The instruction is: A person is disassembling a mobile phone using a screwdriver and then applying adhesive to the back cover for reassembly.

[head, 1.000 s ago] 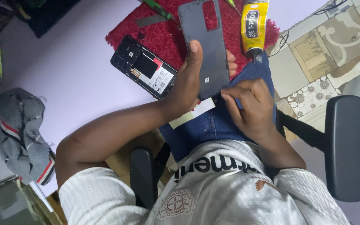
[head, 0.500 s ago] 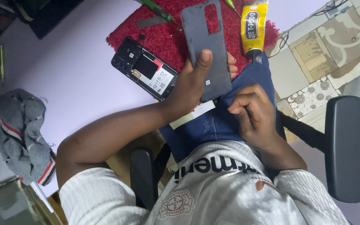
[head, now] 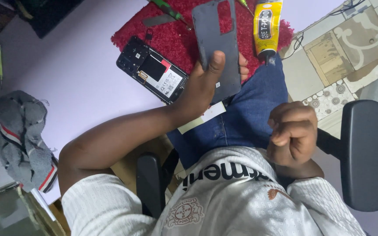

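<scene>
- A grey striped cloth (head: 20, 140) lay bunched at the far left of the pale table (head: 79, 83).
- An opened phone (head: 152, 70), its insides bare, rested half on the red mat (head: 171, 37).
- The left hand (head: 206, 85) gripped a grey phone back cover (head: 217, 46) upright, thumb pressed on its face, hiding part of the mat.
- A yellow glue tube (head: 267, 26) lay just beside the cover.
- The right hand (head: 293, 133) was curled into a fist over the jeans; whether it held anything I cannot tell.
</scene>
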